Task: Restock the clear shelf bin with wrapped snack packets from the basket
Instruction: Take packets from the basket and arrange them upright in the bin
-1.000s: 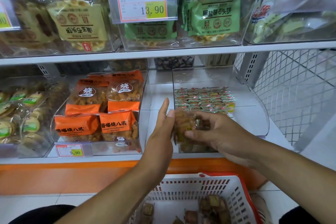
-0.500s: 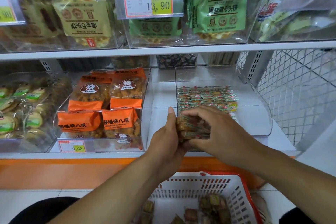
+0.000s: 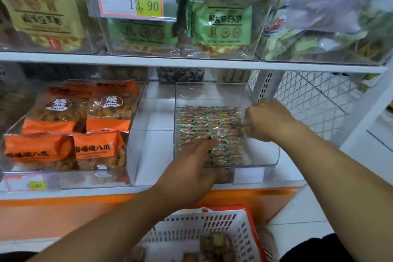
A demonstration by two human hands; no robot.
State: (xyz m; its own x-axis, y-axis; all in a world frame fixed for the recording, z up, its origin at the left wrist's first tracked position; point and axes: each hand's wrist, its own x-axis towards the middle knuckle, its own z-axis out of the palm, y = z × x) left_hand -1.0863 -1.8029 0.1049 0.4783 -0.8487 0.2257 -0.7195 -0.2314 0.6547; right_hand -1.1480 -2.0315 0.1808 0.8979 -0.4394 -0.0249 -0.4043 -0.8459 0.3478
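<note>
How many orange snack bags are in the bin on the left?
4 orange snack bags: back left, back right, front left, front right. More may hide behind them.

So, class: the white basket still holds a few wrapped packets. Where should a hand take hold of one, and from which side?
From straight above, through the basket's open top, since its slotted walls block the sides. The packets in the basket lie loose on the floor, so pinching one across its short sides should work, though blur hides their exact pose.

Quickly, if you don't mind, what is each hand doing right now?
Left hand: open, fingers laid flat on the snack packets in the clear bin.
Right hand: curled round a few packets.
</note>
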